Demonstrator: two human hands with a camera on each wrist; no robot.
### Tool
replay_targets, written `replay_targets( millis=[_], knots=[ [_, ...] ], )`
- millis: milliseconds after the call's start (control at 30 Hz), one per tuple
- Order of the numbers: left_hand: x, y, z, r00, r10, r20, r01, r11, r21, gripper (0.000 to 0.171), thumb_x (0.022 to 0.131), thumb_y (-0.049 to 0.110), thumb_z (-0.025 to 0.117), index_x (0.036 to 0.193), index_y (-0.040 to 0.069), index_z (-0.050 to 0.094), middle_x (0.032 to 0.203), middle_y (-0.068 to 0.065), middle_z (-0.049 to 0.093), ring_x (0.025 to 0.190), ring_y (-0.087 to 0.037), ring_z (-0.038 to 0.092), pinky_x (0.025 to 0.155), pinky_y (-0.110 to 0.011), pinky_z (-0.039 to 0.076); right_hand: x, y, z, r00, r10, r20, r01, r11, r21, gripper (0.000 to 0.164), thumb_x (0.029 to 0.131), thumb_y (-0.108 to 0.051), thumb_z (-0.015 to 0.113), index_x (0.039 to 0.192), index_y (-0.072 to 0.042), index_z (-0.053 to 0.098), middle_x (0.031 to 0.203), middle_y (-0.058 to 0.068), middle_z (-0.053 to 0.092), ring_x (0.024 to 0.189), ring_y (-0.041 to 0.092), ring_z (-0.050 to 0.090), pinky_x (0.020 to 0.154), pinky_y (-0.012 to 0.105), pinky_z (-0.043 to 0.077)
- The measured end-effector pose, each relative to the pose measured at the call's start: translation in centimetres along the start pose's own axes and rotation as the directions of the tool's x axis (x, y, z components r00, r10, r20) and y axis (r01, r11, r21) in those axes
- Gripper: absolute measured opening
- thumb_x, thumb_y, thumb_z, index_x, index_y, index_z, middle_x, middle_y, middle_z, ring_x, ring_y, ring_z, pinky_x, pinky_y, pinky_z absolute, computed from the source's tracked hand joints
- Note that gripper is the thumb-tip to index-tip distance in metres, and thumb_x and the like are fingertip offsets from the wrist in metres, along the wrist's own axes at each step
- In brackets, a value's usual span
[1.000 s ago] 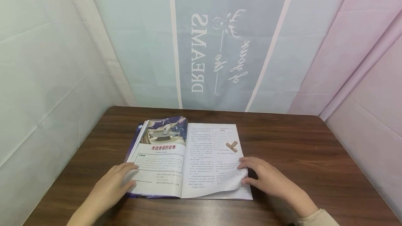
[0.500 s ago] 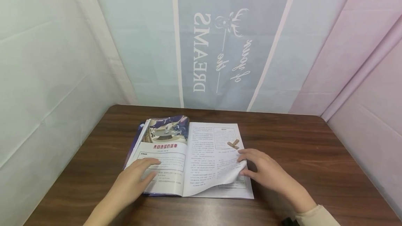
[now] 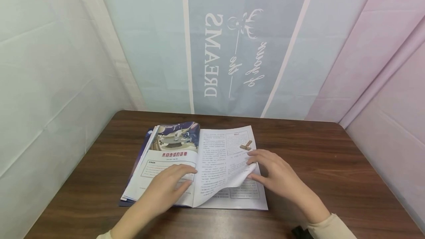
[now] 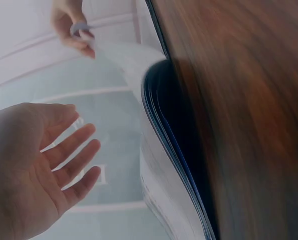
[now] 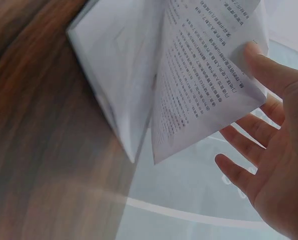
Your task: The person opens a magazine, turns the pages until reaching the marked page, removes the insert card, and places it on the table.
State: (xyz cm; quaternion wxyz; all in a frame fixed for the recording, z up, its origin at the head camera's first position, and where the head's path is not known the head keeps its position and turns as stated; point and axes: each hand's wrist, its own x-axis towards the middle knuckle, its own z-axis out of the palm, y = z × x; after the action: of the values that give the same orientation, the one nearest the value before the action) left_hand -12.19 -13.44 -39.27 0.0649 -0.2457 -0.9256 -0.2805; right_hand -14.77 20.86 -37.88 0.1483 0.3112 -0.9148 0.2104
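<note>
An open magazine [image 3: 174,154] lies on the table, a colour picture and red heading on its left page. My right hand [image 3: 279,174] pinches the lower outer corner of the right page [image 3: 219,169] between thumb and fingers. That page curls up off the one beneath. In the right wrist view, the thumb presses the printed side of the lifted page [image 5: 204,85], with the fingers behind it. My left hand [image 3: 167,187] is over the lower left page near the fold. In the left wrist view, the left hand [image 4: 43,170] has loosely spread fingers, apart from the pages [image 4: 159,165].
The dark wood-grain table [image 3: 332,165] extends on both sides of the magazine. A printed cloth [image 3: 225,65] hangs behind the table's far edge, with pale cloth walls left and right. A small black object [image 3: 301,232] shows beside the right sleeve [image 3: 332,228].
My left hand has moved right across the left page toward the fold. My right hand has raised the page corner and drawn it leftward, showing more of the page below.
</note>
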Motion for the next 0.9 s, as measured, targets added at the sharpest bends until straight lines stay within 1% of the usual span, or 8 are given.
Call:
replay_targets(
  millis=[167, 333, 400, 633, 767, 900],
  knots=[
    [0.6, 1.5, 0.3, 0.998, 0.063, 0.024, -0.062, 0.997, -0.036, 0.033, 0.094, 0.029, 0.069, 0.126, 0.024, 0.064, 0.127, 0.011, 0.063, 0.118, -0.010, 0.058, 0.098, -0.037, 0.051, 0.7, -0.7, -0.3, 0.999, -0.025, -0.036, 0.025, 1.000, -0.007, 0.039, 0.070, -0.027, 0.090, 0.100, -0.021, 0.066, 0.129, 0.001, 0.063, 0.122, 0.026, 0.057, 0.098, 0.049, 0.048],
    [1.2, 2.7, 0.6, 0.989, 0.144, 0.022, -0.143, 0.988, -0.053, 0.040, 0.093, 0.033, 0.070, 0.131, 0.024, 0.060, 0.132, 0.012, 0.060, 0.121, -0.009, 0.057, 0.100, -0.036, 0.050, 1.5, -1.5, -0.4, 0.999, -0.019, -0.047, 0.019, 1.000, 0.001, 0.039, 0.070, -0.028, 0.091, 0.099, -0.021, 0.065, 0.128, 0.000, 0.064, 0.125, 0.028, 0.055, 0.100, 0.050, 0.047],
    [1.4, 3.1, 0.7, 0.984, 0.176, 0.011, -0.175, 0.983, -0.055, 0.042, 0.092, 0.032, 0.071, 0.132, 0.024, 0.060, 0.132, 0.012, 0.060, 0.121, -0.009, 0.057, 0.099, -0.035, 0.050, 1.8, -1.8, -0.5, 0.999, -0.016, -0.050, 0.016, 1.000, 0.006, 0.039, 0.070, -0.028, 0.091, 0.099, -0.021, 0.065, 0.127, 0.000, 0.064, 0.126, 0.028, 0.054, 0.101, 0.050, 0.046],
    [2.2, 4.2, 1.1, 0.961, 0.274, -0.041, -0.277, 0.959, -0.065, 0.045, 0.091, 0.028, 0.074, 0.132, 0.020, 0.059, 0.132, 0.010, 0.060, 0.118, -0.010, 0.058, 0.096, -0.035, 0.052, 2.7, -2.8, -0.7, 0.996, -0.041, -0.081, 0.043, 0.999, 0.031, 0.040, 0.071, -0.028, 0.090, 0.101, -0.020, 0.066, 0.123, -0.002, 0.065, 0.127, 0.027, 0.053, 0.102, 0.050, 0.045],
    [2.6, 4.6, 1.4, 0.949, 0.307, -0.068, -0.311, 0.948, -0.066, 0.044, 0.091, 0.024, 0.073, 0.133, 0.020, 0.058, 0.130, 0.010, 0.061, 0.115, -0.009, 0.059, 0.094, -0.033, 0.053, 3.1, -3.4, -0.8, 0.993, -0.059, -0.104, 0.064, 0.997, 0.046, 0.040, 0.071, -0.029, 0.090, 0.101, -0.019, 0.066, 0.121, -0.003, 0.066, 0.127, 0.026, 0.053, 0.103, 0.048, 0.045],
    [2.9, 4.9, 1.5, 0.943, 0.320, -0.090, -0.326, 0.943, -0.064, 0.046, 0.091, 0.019, 0.073, 0.134, 0.020, 0.057, 0.128, 0.009, 0.062, 0.113, -0.009, 0.061, 0.092, -0.032, 0.054, 3.5, -3.9, -0.9, 0.992, -0.064, -0.107, 0.070, 0.996, 0.054, 0.040, 0.072, -0.029, 0.090, 0.102, -0.018, 0.067, 0.121, -0.002, 0.066, 0.128, 0.025, 0.052, 0.104, 0.047, 0.044]
  ],
)
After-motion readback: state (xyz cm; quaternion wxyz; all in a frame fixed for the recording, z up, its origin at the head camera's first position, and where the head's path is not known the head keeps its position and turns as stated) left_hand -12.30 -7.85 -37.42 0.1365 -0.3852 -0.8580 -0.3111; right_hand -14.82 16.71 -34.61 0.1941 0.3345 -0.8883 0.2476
